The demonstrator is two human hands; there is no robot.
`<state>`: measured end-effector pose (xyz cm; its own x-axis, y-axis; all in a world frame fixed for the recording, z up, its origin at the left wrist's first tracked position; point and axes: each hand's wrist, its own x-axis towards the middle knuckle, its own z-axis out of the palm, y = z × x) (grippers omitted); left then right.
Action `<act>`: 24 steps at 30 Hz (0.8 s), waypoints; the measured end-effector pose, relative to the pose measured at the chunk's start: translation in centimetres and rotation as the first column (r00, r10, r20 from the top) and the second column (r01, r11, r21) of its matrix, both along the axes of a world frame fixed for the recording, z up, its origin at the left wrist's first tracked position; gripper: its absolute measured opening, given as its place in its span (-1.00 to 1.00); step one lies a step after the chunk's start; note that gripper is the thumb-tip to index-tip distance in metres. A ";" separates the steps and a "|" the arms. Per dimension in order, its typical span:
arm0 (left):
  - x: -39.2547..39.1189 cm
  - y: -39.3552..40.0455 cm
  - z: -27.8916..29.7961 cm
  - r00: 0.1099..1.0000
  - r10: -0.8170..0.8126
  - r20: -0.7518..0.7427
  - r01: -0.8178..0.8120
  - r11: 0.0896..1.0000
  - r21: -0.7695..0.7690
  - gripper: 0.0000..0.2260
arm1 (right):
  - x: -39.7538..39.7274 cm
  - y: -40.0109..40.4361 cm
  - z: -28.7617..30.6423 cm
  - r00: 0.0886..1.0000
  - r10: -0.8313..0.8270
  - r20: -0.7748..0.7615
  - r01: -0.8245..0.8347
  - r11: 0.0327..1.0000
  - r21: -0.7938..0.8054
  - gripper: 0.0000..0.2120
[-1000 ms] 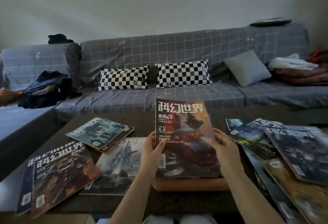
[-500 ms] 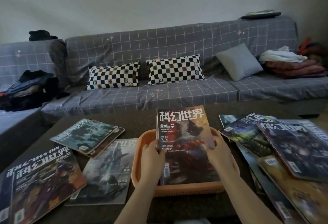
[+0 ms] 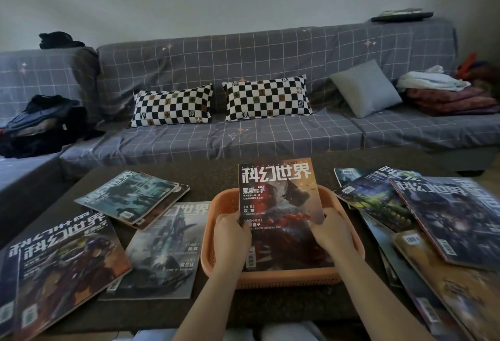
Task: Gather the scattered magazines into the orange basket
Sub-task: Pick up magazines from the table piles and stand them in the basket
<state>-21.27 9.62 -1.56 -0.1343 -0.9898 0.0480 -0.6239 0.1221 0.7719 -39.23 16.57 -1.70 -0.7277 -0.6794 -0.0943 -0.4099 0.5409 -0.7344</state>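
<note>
Red-covered magazine point(image 3: 281, 205) lay tilted in the orange basket point(image 3: 286, 277), top edge sticking out past the far rim. Gripped at the left edge by the left hand point(image 3: 231, 235), at the right edge by the right hand point(image 3: 334, 232), fingers curled round it. Loose magazines left of basket point(image 3: 162, 251), piled right of basket point(image 3: 443, 219)

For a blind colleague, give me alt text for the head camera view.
Both hands, left hand and right hand, hold a red-covered magazine in an orange basket on a dark table. More magazines lie on both sides; a grey sofa stands behind.
</note>
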 end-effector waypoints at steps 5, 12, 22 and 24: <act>0.1 -0.2 0.3 0.997 0.008 -0.081 0.005 0.988 0.154 -0.85 | -0.2 -0.2 0.0 0.996 0.029 0.079 -0.033 0.999 0.044 -0.62; 0.4 -0.4 0.5 0.991 0.013 -0.136 0.027 0.958 0.285 -0.83 | -0.5 -0.1 -0.1 0.998 0.011 0.060 -0.013 0.999 0.039 -0.73; -0.1 0.0 0.6 0.992 -0.072 -0.103 0.099 0.952 0.291 -0.95 | -0.3 0.1 0.6 0.979 0.031 0.204 -0.044 0.997 0.063 -0.74; -0.1 0.2 0.7 0.990 -0.075 -0.116 0.106 0.950 0.293 -0.95 | -0.3 0.2 0.6 0.969 0.015 0.248 -0.026 0.999 0.039 -0.80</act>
<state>-21.37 9.78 -0.81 -0.2337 -0.9450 -0.2287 -0.5366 -0.0708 0.8408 -39.51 16.76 -1.09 -0.6640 -0.6857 -0.2982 -0.2291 0.5662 -0.7918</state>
